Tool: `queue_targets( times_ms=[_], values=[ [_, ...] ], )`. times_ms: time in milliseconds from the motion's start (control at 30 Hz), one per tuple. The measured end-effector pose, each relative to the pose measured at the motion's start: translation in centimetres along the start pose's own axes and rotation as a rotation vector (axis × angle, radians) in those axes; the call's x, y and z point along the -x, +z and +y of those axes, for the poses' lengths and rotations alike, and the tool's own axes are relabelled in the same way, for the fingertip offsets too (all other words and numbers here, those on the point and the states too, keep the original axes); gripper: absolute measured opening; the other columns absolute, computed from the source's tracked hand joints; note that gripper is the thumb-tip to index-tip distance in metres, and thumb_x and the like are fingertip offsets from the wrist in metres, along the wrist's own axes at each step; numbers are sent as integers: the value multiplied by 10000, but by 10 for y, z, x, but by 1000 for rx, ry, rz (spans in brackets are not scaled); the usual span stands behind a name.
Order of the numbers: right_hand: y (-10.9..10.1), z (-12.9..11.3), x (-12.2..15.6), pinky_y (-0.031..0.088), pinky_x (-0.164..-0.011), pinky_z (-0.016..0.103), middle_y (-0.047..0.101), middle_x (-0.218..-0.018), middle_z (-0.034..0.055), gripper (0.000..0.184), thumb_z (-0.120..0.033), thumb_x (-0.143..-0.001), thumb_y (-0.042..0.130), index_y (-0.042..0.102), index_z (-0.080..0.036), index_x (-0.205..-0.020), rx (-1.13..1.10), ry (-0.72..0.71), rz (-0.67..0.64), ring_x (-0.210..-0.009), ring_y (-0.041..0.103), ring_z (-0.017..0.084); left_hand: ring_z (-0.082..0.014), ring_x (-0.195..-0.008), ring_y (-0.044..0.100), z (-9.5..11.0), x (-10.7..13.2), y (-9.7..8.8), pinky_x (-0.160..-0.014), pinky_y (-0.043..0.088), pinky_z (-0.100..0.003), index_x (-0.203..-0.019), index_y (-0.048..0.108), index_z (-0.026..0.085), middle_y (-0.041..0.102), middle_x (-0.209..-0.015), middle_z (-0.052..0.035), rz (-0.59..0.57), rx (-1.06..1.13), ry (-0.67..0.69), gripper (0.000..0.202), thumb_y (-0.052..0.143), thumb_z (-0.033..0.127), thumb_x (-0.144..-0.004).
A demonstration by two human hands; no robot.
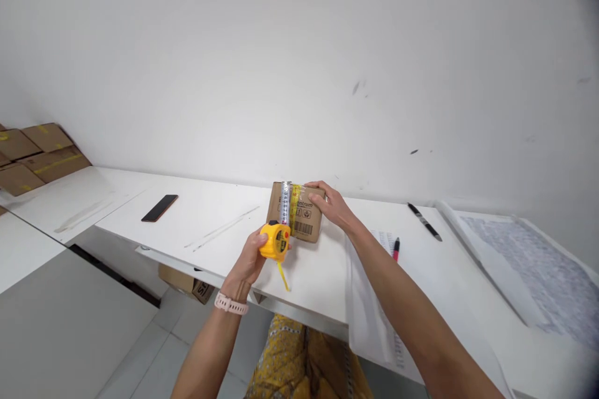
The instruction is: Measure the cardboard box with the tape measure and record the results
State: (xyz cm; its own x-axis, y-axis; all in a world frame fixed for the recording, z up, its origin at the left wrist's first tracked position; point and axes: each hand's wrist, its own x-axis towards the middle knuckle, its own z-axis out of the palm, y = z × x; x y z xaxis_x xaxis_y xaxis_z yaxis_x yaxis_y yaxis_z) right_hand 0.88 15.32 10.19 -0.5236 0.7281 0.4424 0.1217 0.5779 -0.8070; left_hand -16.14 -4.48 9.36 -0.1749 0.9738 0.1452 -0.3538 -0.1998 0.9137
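My left hand [253, 257] is closed round a yellow tape measure [276, 240], whose metal blade [285, 202] runs up over a small cardboard box [304, 219] with a barcode. A yellow strap hangs from the tape case. My right hand [330, 204] rests on the box's far right corner, fingers curled over its top edge, holding it on the white table [224, 212].
A dark phone [160, 207] lies on the table to the left. A black pen [423, 221] and a red pen [396, 248] lie to the right, by printed sheets [524, 268]. Flat cardboard boxes [32, 156] are stacked far left. A box [187, 283] sits under the table.
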Motion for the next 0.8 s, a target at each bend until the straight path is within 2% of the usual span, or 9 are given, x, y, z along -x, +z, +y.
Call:
queue_targets(
  times_ms=[133,233,333,467,600,800],
  values=[
    [-3,1,-3,491,-868,414,655,-1182,61,325,-334,-844,500,594,-250,-1143,-34,-33,15,-1027,608,252,-242,-729,696,-7,-19,19,-667,535,-334,-1037,691,98,715,-914,-121,-59,38,-75,512,742,496,-719],
    [-5,2,-7,487,-897,426,639,-1224,54,399,-307,-840,505,560,-275,-1234,-31,-57,28,-1048,607,251,-230,-697,696,-9,-29,24,-659,549,-338,-1034,685,92,713,-893,-117,-56,60,-100,501,740,482,-724],
    [-6,4,-10,490,-905,436,635,-1221,47,492,-288,-848,490,519,-307,-1339,-13,-73,12,-1041,614,246,-227,-683,697,-10,-32,25,-627,551,-321,-1012,682,87,716,-876,-118,-38,54,-123,494,741,480,-719],
    [-7,6,-11,458,-993,443,619,-1273,34,554,-266,-861,476,487,-333,-1411,-26,-129,-11,-1154,580,239,-224,-676,698,-10,-34,22,-615,555,-312,-994,675,90,719,-870,-111,-35,47,-144,488,745,481,-712],
    [-7,5,-12,431,-1050,436,607,-1312,28,543,-246,-877,452,505,-317,-1413,-10,-213,-19,-1215,549,225,-223,-682,692,-8,-40,20,-647,564,-342,-1020,660,92,718,-876,-118,-41,58,-158,500,730,488,-722],
    [-7,4,-13,483,-986,419,634,-1253,20,501,-225,-905,407,559,-338,-1369,96,-233,-11,-1141,583,219,-237,-707,679,-7,-44,19,-683,565,-377,-1013,663,83,716,-903,-136,-44,68,-182,499,728,482,-721]
  ],
)
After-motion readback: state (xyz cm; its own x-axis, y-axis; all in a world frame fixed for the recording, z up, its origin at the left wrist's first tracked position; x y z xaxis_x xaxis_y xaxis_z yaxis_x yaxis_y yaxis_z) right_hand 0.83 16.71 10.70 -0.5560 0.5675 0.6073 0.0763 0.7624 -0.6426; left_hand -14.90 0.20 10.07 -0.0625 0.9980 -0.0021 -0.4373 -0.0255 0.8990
